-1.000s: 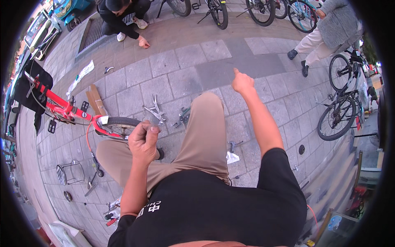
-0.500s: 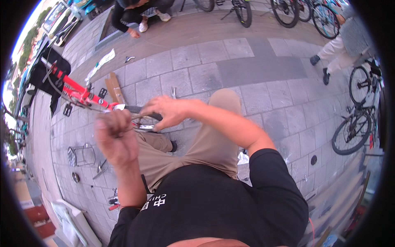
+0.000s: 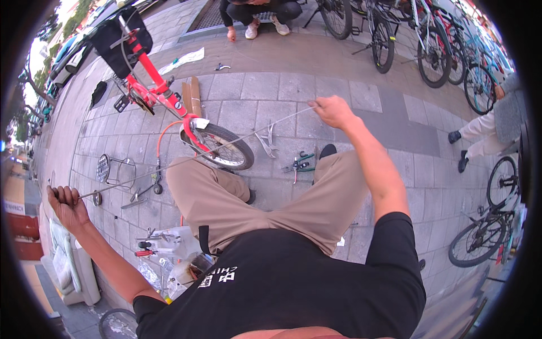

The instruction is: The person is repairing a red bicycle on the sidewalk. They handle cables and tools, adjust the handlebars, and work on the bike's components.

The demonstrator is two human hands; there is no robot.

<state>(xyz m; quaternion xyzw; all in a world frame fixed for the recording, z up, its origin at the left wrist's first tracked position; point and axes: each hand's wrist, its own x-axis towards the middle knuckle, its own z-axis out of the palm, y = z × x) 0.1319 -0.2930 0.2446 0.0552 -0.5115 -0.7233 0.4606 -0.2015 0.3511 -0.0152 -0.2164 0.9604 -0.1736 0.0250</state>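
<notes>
A long thin grey cable [image 3: 291, 116] is stretched in a slant across the view between my two hands. My left hand [image 3: 69, 210], out at the far left, is closed around its lower end. My right hand [image 3: 336, 112] pinches the other end, higher up on the right. Beneath the cable stands a red folding bicycle [image 3: 153, 72], its front wheel [image 3: 244, 153] near my knees. A black bag [image 3: 123, 42] hangs at its handlebar.
Pliers with green handles [image 3: 305, 162] and metal hand tools [image 3: 267, 141] lie on the paving. A wire-frame stool [image 3: 119, 171] stands left; a tray of tools [image 3: 179, 243] is beside my leg. One person [image 3: 262, 12] crouches ahead, another [image 3: 485, 127] is at right. Parked bicycles [image 3: 433, 56] line the back.
My hands have moved far apart, the left outward and down, the right outward and up. The cable now shows pulled out between them. The view has shifted too.
</notes>
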